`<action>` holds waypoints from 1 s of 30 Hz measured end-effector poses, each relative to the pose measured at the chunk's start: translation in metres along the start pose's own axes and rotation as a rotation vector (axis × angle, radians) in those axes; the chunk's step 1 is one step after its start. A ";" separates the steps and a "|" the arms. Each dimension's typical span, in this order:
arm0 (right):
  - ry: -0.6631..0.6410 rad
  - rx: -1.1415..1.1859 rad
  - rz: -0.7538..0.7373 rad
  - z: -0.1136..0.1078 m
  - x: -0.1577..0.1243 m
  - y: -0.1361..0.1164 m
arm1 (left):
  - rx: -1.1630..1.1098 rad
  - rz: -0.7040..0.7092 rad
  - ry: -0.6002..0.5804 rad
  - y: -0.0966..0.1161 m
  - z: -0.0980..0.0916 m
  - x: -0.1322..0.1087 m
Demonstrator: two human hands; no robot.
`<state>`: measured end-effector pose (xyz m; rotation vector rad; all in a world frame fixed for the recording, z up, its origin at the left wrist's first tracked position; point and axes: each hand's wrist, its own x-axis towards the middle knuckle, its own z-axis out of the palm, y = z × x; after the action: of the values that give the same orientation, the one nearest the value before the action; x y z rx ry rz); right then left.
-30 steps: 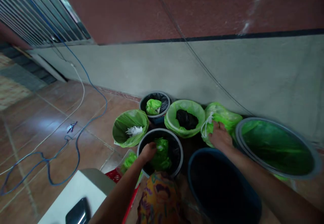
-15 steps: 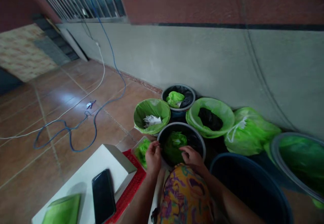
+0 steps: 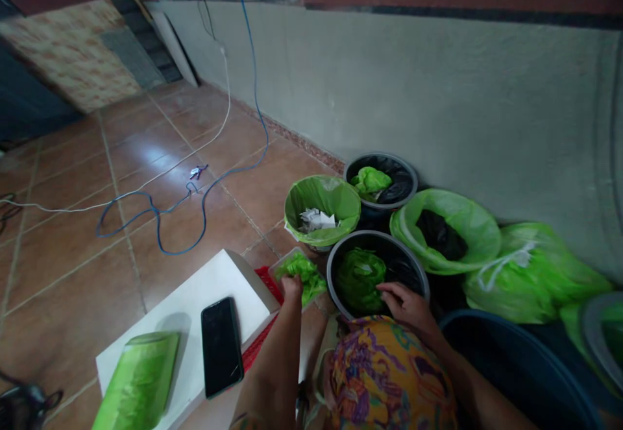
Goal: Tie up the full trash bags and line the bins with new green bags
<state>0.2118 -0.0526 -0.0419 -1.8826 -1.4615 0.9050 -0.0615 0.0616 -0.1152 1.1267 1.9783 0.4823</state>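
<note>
Where the pale wall (image 3: 413,106) runs down to the tiled floor (image 3: 87,294), a dark blue bin (image 3: 525,365) is the biggest vessel about, at the person's right. Beyond it a tied green bag (image 3: 540,281) bulges beside a green-lined bin (image 3: 472,235). Nearer, a grey-rimmed bin (image 3: 374,234) stands straight ahead, black liner (image 3: 407,271) inside, a loose green bag (image 3: 361,277) lying in its mouth. Smaller again: a clear tub (image 3: 283,257) just left of that bin, heaped with crumpled green pieces (image 3: 305,273), thin plastic by their look. Right hand (image 3: 406,305): at the near right of the grey-rimmed bin, fingers half curled, thumb close to the index finger, just over the loose green bag; cannot tell whether the tips pinch it. Left hand (image 3: 292,285): at the tub's near side, fingers bent down to the green pieces, tips hidden; cannot tell how far open it is, nor whether it has hold of one. On handling, a judgement: stuff this thin probably clings, so a thumb-and-fingertip pinch on a single piece should disturb the heap least. Right hand best kept low and to the side, opening in sight; a hard tug could drag the liner.
</note>
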 end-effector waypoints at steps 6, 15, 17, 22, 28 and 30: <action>-0.024 0.051 0.048 -0.006 0.015 -0.029 | -0.064 -0.091 0.200 0.006 -0.009 -0.011; -0.522 -0.046 -0.210 0.053 0.072 -0.112 | -0.865 -0.172 0.218 0.007 -0.027 -0.032; -0.594 -0.179 -0.231 0.075 0.079 -0.119 | -0.995 -0.231 0.160 0.009 -0.029 -0.031; -0.619 -0.368 -0.235 0.128 0.087 -0.127 | -1.123 -0.278 0.130 0.010 -0.025 -0.029; -0.534 -0.454 -0.095 0.157 0.105 -0.125 | -1.096 -0.110 0.190 -0.005 -0.016 -0.044; -0.485 -0.428 -0.082 0.157 0.112 -0.121 | -0.913 -0.018 0.231 -0.014 -0.008 -0.054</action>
<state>0.0355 0.0903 -0.0592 -1.9579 -2.1487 1.1316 -0.0597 0.0091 -0.0946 0.4769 1.6219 1.3733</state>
